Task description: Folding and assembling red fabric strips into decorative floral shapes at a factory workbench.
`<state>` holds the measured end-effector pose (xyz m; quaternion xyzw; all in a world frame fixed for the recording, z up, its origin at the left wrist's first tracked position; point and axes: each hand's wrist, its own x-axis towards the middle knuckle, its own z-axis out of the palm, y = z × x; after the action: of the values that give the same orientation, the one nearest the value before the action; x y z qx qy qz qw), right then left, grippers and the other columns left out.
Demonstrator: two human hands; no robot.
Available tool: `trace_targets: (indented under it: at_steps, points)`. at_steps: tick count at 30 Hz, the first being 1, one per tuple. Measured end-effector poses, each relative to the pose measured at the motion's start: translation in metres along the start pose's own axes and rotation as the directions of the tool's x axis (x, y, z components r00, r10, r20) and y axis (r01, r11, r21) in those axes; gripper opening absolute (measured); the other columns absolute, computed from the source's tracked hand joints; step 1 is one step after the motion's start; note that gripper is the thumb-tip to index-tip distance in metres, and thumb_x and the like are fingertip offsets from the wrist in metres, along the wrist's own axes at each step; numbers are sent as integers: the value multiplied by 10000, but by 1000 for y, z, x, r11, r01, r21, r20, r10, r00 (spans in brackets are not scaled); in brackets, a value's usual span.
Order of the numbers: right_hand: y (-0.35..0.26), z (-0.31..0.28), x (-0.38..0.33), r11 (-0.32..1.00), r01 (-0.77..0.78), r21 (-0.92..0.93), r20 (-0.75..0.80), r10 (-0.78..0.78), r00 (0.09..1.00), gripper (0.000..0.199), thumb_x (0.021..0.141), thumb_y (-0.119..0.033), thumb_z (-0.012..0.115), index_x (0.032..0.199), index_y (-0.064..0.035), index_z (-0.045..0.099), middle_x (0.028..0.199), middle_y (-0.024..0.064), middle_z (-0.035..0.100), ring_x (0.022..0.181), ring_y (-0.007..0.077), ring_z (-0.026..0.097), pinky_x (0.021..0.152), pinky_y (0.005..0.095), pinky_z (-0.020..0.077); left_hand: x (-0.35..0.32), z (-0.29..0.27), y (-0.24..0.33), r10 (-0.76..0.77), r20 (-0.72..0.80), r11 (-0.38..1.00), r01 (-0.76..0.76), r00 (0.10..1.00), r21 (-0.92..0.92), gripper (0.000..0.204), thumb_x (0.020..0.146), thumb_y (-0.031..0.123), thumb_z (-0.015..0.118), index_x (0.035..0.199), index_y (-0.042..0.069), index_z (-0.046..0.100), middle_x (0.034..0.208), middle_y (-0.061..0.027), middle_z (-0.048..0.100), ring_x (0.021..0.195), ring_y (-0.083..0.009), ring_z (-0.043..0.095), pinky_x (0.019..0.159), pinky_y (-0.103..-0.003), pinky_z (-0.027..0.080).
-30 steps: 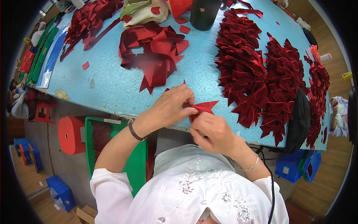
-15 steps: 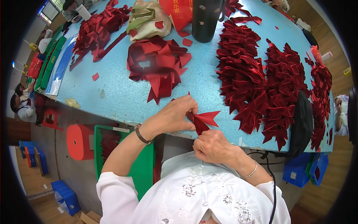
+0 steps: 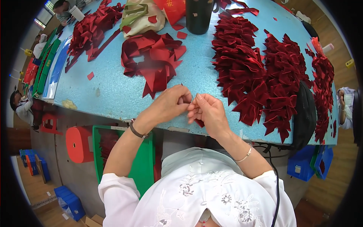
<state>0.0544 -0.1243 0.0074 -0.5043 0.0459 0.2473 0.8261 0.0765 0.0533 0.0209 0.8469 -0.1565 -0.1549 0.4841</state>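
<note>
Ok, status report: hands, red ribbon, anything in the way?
Left hand and right hand close together at the blue table's near edge. Red ribbon piece mostly hidden by the hands; grip unclear. No obstruction visible between hands; ribbon pile lies beyond.

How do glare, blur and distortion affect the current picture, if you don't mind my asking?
Head view: the blue table bends at its near edge, with black corners; same view: pale sheen on its top, and a hazy patch over the loose red ribbon pile; same view: left hand and right hand look fairly sharp.
</note>
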Motion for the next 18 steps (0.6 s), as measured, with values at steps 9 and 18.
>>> trace_targets:
  at_steps: [9, 18]
  points:
    - [-8, -7, -6, 999, -40, -15, -135, 38, 990, 233, 989, -155, 445, 916, 48, 534, 888, 172, 644, 750, 250, 668, 762, 391, 581, -2, -5, -3, 120, -115, 983, -102, 986, 155, 334, 690, 118, 765, 891, -4, 528, 824, -83, 538, 648, -169, 533, 587, -301, 449]
    - [-5, -54, -70, 970, 244, -10, -224, -240, 944, 136, 917, -36, 510, 1016, 45, 558, 912, 150, 645, 756, 226, 663, 738, 353, 574, -20, -13, 13, -25, -276, 946, -67, 961, -319, 328, 708, 36, 751, 980, -1, 570, 844, -76, 585, 660, -134, 554, 584, -247, 455]
